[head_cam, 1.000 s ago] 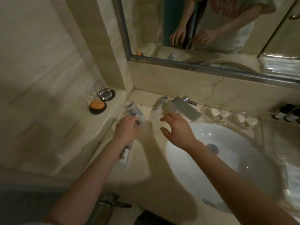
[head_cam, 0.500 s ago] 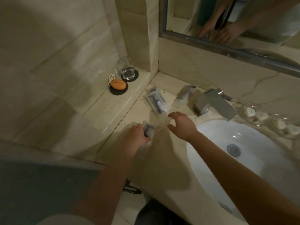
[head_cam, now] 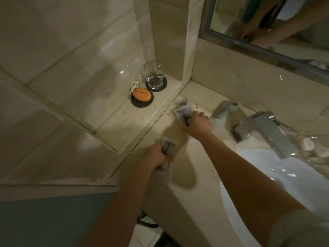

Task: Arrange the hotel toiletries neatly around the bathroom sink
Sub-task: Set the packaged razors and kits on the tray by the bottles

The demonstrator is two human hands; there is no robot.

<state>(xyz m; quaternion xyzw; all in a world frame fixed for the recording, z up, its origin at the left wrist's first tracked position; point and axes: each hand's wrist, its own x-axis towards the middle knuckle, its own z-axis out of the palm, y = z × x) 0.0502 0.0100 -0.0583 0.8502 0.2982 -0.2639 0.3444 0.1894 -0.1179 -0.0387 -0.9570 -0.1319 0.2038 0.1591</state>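
My left hand (head_cam: 155, 155) grips a clear plastic toiletry packet (head_cam: 168, 147) with a dark item inside, held over the marble counter (head_cam: 179, 179) near its left edge. Further back, my right hand (head_cam: 197, 125) rests on a small pile of similar clear packets (head_cam: 183, 111), its fingers closing on the top one. Another clear packet (head_cam: 224, 108) lies just left of the chrome faucet (head_cam: 263, 129). The white sink basin (head_cam: 277, 177) is at the right.
On a raised ledge (head_cam: 124, 122) to the left stand a drinking glass (head_cam: 154, 75) on a dark coaster and an orange soap (head_cam: 142, 94) on another coaster. Glass dishes with white items (head_cam: 308, 143) sit behind the faucet. A framed mirror (head_cam: 267, 50) hangs above.
My right hand has reached back and left onto the packet pile. My left hand still holds its packet. The view has swung left and down.
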